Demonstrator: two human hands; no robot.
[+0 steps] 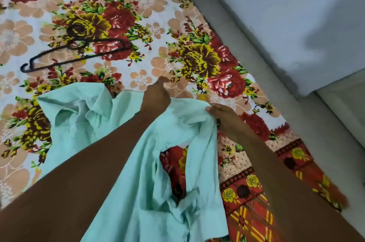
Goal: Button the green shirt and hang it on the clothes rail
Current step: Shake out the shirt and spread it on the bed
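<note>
The green shirt (pixel 126 143) lay rumpled and unbuttoned on the near part of the bed (pixel 138 14). My left hand (pixel 156 95) gripped its cloth; my right hand (pixel 221 117) pinched its right edge. The hanger (pixel 77 54) waited far left, unused; buttoning and hanging remained.

A bed (pixel 150 4) is seen, covered by a floral sheet (pixel 197 60) printed with red, yellow and peach blooms on a pale ground; a red patterned border is shown along its near right edge. A black clothes hanger (pixel 79 54) is laid flat on the sheet at upper left, hook toward the far side. A pale green shirt (pixel 138 192) is spread crumpled on the sheet nearer the camera, well apart from the hanger, with the sheet visible through a gap in its folds.
</note>
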